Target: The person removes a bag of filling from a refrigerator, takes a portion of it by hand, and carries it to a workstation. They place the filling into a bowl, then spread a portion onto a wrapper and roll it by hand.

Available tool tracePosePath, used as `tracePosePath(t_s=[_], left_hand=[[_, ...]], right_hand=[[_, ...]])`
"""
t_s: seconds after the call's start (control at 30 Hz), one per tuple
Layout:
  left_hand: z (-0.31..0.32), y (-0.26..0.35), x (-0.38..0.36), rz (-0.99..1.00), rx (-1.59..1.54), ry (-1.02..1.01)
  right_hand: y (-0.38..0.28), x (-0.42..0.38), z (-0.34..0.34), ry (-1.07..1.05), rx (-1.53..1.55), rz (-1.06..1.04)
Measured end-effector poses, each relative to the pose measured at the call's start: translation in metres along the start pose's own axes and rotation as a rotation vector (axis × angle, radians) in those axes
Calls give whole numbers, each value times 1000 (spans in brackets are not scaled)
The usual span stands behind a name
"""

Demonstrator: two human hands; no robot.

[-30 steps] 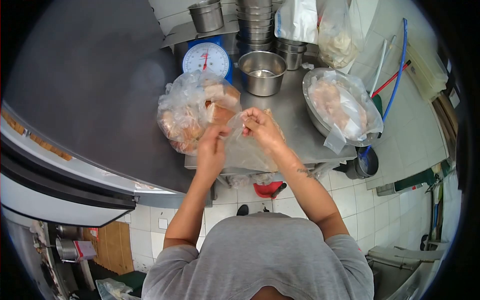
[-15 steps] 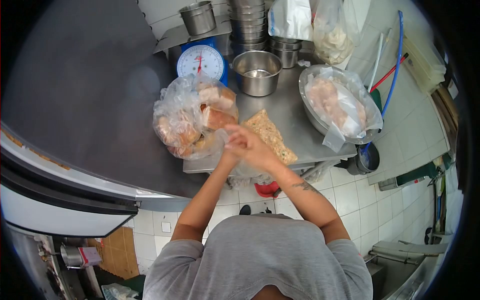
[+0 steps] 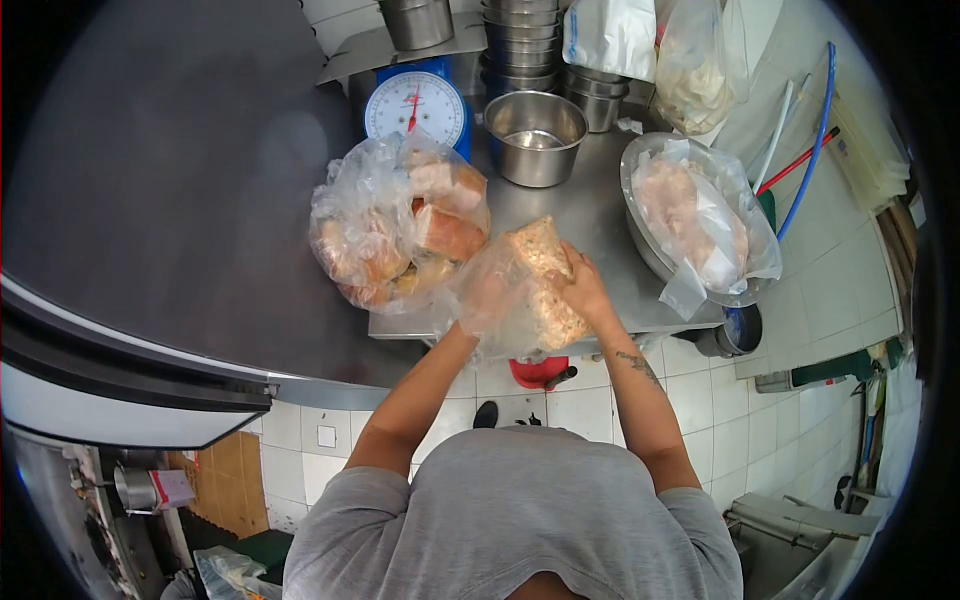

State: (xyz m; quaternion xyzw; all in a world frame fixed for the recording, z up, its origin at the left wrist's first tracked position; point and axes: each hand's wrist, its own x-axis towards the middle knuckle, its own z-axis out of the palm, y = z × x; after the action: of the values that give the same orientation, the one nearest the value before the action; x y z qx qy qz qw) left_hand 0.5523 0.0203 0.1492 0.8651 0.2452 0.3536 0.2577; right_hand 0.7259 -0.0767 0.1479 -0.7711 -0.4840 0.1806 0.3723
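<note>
My right hand (image 3: 582,288) grips the right side of a flat packet of speckled, pale orange food (image 3: 540,245), raised over the front edge of the steel table. My left hand (image 3: 487,300) shows blurrily through a clear plastic bag (image 3: 510,325), which lies over it and against the packet's left side; its fingers look curled but are partly hidden. Just left of it, a clear bag of bread pieces (image 3: 450,232) rests on the table. A steel pot (image 3: 537,140) stands empty behind the packet.
Behind the bread is a blue dial scale (image 3: 415,108). Stacked steel pots (image 3: 520,45) stand at the back. To the right sits a large bowl (image 3: 640,235) with pale food in plastic. A red object (image 3: 537,372) is below the table edge.
My right hand has moved right and taken hold of the packet, which is now lifted and turned. My left hand has gone into or behind the clear bag. The view has shifted slightly.
</note>
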Motion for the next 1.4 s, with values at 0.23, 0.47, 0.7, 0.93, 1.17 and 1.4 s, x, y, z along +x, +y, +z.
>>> tracePosePath(t_s=[0.23,0.47,0.7,0.93,1.17,1.4], left_hand=[[12,-5,15,59,-7,-57],[15,2,12,-45,-46,-193],[16,-19,3,185,139,-183],[11,-32,-6,300,-173,-186],[24,-10,-9,349,99,-132],[52,-26,-31,355,199,-111]], right_hand=[[11,15,-10,-59,200,14],[9,13,-11,21,151,-13],[-41,-53,-11,98,-333,-317],[-33,-59,-6,57,-420,-377],[-14,-30,-26,-40,-354,-486],[-18,-21,-42,-122,-340,-429]])
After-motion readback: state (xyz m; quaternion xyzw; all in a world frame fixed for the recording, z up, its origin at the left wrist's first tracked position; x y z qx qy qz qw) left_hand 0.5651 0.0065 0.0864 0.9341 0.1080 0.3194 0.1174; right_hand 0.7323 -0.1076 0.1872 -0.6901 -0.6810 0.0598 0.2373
